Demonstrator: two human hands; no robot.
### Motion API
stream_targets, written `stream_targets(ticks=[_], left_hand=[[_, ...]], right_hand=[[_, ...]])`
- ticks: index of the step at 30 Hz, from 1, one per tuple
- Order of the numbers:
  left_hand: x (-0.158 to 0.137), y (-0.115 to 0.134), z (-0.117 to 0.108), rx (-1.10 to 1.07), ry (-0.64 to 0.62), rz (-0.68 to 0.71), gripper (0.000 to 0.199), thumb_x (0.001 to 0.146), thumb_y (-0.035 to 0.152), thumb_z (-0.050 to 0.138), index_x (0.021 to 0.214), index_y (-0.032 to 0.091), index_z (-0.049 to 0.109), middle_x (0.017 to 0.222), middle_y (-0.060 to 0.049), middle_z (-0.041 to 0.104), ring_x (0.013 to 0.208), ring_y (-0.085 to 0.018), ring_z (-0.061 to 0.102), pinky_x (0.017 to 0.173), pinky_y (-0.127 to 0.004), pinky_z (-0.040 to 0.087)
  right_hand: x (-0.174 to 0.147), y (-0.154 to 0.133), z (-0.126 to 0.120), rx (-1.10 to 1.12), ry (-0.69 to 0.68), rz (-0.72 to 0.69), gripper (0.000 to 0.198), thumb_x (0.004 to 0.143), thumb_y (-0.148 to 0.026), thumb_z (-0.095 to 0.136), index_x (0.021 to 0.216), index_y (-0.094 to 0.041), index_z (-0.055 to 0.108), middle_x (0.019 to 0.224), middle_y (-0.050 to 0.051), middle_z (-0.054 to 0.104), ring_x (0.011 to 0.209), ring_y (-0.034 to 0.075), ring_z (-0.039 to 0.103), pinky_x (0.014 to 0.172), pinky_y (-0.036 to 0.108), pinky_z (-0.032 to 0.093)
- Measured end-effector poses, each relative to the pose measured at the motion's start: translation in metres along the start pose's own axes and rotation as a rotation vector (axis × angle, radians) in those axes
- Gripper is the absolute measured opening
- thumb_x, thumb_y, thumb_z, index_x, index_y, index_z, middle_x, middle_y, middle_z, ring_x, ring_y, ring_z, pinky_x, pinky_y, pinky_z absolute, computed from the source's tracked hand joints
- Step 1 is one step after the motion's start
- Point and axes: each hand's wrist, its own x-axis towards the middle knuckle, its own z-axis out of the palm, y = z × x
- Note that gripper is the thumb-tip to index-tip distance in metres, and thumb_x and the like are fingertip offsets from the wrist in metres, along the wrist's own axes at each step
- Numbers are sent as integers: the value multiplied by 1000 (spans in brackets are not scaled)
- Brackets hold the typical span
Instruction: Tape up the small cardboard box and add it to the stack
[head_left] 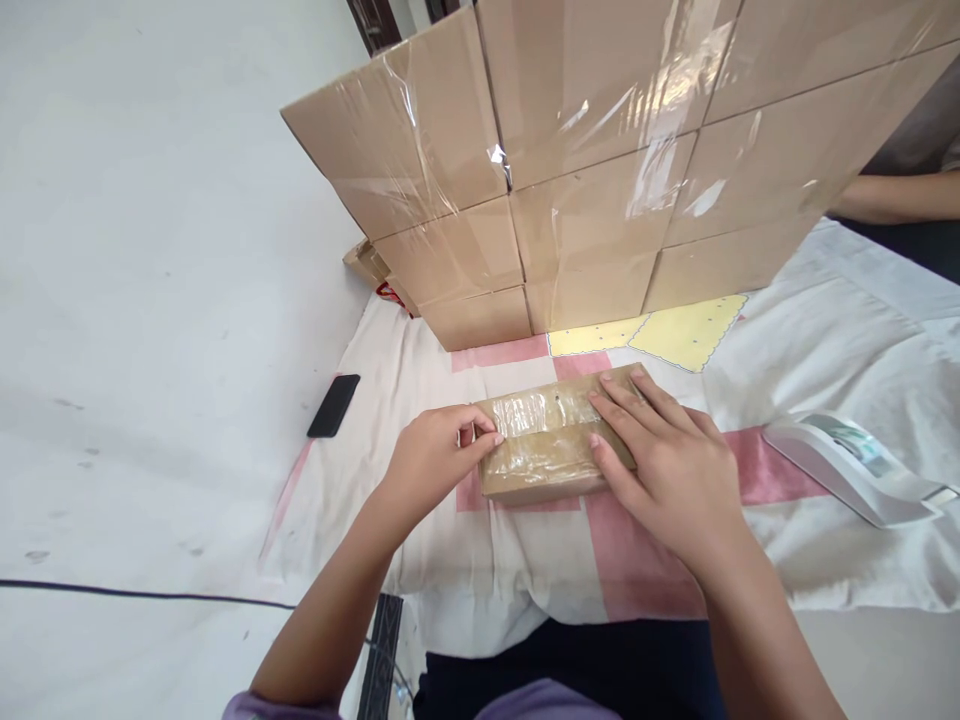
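A small brown cardboard box lies on a white cloth with pink and yellow patches, with clear tape across its top. My left hand presses its fingertips on the tape at the box's left end. My right hand lies flat with spread fingers on the right half of the box and holds it down.
A tall stack of taped cardboard boxes stands just behind. A white tape dispenser lies at the right on the cloth. A black phone rests at the cloth's left edge. Another person's arm shows at the far right. A black cable crosses the white floor.
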Motion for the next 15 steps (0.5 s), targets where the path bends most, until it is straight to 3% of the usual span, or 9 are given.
stream_targets(ticks=[11, 15], left_hand=[[-1, 5, -2, 0, -1, -67, 17, 87, 40, 64, 77, 28, 71, 62, 6, 58, 59, -14, 51, 54, -27, 31], [-2, 5, -1, -48, -44, -53, 21, 91, 40, 59, 79, 24, 66, 69, 5, 63, 64, -14, 54, 57, -27, 34]], right_hand=[[-1, 0, 0, 10, 7, -6, 41, 101, -34, 45, 133, -19, 66, 143, 8, 62, 140, 34, 48, 97, 46, 46], [-1, 1, 0, 7, 4, -4, 41, 101, -34, 45, 132, -18, 66, 143, 8, 62, 140, 34, 48, 96, 46, 46]])
